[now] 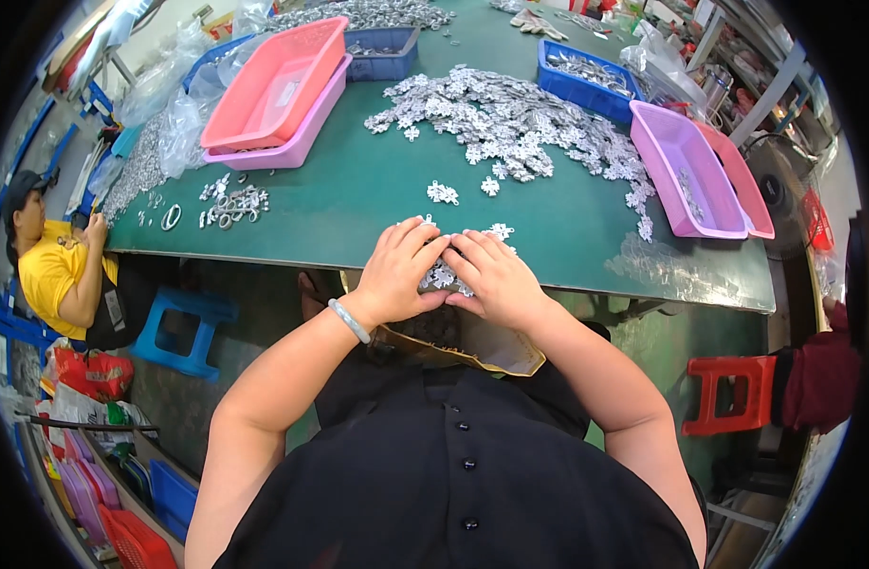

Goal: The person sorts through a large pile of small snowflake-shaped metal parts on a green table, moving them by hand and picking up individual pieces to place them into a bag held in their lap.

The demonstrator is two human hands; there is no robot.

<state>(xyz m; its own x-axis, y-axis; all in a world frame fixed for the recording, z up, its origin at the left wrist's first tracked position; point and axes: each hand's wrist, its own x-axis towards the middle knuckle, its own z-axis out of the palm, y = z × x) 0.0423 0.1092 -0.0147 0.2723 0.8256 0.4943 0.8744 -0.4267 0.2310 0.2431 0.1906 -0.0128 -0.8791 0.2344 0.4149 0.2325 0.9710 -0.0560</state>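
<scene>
Silver-grey, snowflake-like metallic pieces (441, 277), bunched and overlapping at near edge of green table (330, 213), mostly covered, individual poses unclear, a few poking out on far side.

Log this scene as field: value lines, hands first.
left hand: cupped over silver-grey openwork pieces at the table's near edge
right hand: cupped beside it, thumbs close together
main pile: loose, silver-grey, beyond the hands
right: lilac basket, few pieces inside
upper left: coral tray stacked on pink tray
far left: person in yellow top
</scene>
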